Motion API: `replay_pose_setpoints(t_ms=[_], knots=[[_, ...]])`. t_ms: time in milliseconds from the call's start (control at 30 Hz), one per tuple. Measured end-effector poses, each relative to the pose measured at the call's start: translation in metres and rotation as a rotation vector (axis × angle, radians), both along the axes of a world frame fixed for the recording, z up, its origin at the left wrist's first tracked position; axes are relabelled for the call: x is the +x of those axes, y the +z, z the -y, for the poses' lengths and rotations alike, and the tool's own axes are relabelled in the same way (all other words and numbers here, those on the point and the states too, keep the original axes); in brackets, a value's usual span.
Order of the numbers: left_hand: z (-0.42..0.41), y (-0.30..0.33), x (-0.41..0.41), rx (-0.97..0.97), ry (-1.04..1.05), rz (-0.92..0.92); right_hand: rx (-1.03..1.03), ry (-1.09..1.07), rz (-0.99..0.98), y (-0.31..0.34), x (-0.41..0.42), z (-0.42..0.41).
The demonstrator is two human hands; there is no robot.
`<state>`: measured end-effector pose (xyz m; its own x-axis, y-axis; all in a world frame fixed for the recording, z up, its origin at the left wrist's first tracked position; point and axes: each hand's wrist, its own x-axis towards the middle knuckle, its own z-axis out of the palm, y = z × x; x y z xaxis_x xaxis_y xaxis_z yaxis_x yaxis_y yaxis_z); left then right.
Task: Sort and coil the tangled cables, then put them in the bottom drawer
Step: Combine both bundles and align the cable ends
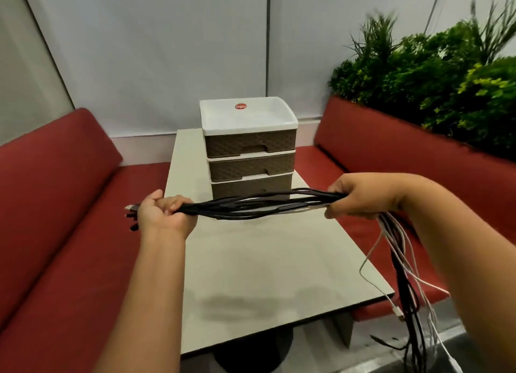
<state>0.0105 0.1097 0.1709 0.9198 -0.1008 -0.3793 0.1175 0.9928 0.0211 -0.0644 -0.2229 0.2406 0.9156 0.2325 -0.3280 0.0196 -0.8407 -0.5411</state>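
Note:
A bundle of black and white cables (pixel 257 205) stretches level between my two hands above the table. My left hand (pixel 163 213) grips one end, with several plugs sticking out past it to the left. My right hand (pixel 360 195) grips the bundle further along, and the loose tails (pixel 405 275) hang down from it past the table's right edge. Behind the bundle stands a three-drawer unit (pixel 250 146) with brown fronts and a white top. Its bottom drawer (pixel 251 187) is closed and partly hidden by the cables.
The drawer unit stands at the far end of a light grey table (pixel 265 261). Red bench seats (pixel 55 219) run along both sides. Green plants (pixel 446 79) fill a planter behind the right bench. A white wall is at the back.

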Motion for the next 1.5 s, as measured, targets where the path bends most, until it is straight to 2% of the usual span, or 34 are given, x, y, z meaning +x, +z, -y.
replay_pose_setpoints(t_ms=[300, 400, 500, 567, 667, 733, 800, 833, 867, 933, 967, 1033, 1133, 1233, 1300, 1500], knots=[[0.003, -0.149, 0.012, 0.017, 0.284, -0.431, 0.029, 0.071, -0.180, -0.163, 0.089, -0.007], [0.000, -0.176, 0.010, 0.084, 0.349, -0.474, 0.052, 0.120, -0.231, -0.191, 0.109, -0.013], [-0.004, -0.194, 0.003, 0.254, 0.335, -0.452, 0.119, 0.136, -0.315, -0.206, 0.125, -0.014], [-0.009, -0.202, -0.007, 0.427, 0.189, -0.426, 0.173, 0.139, -0.370, -0.211, 0.134, -0.013], [-0.022, -0.191, -0.040, 0.834, -0.258, -0.412, 0.262, 0.143, -0.412, -0.213, 0.144, -0.014], [-0.029, -0.165, -0.061, 1.210, -0.583, -0.474, 0.318, 0.140, -0.432, -0.214, 0.148, -0.018], [-0.030, -0.144, -0.066, 1.673, -0.759, -0.510, 0.349, 0.140, -0.455, -0.213, 0.150, -0.025], [-0.025, -0.136, -0.063, 1.918, -0.732, -0.464, 0.350, 0.145, -0.462, -0.211, 0.149, -0.030], [-0.014, -0.130, -0.056, 2.138, -0.638, -0.339, 0.343, 0.148, -0.466, -0.209, 0.149, -0.035], [0.021, -0.125, -0.037, 2.531, -0.449, 0.051, 0.317, 0.154, -0.464, -0.203, 0.148, -0.046], [0.041, -0.126, -0.028, 2.677, -0.397, 0.252, 0.307, 0.158, -0.462, -0.200, 0.147, -0.052], [0.073, -0.128, -0.007, 2.840, -0.422, 0.500, 0.301, 0.168, -0.458, -0.194, 0.145, -0.060], [0.096, -0.136, 0.020, 2.875, -0.501, 0.628, 0.291, 0.165, -0.443, -0.190, 0.142, -0.068], [0.098, -0.143, 0.030, 2.791, -0.524, 0.576, 0.272, 0.153, -0.417, -0.188, 0.140, -0.070], [0.093, -0.150, 0.033, 2.808, -0.506, 0.612, 0.305, 0.136, -0.425, -0.189, 0.137, -0.071], [0.080, -0.169, 0.054, 2.752, -0.160, 0.886, 0.559, -0.016, -0.590, -0.207, 0.120, -0.060]])
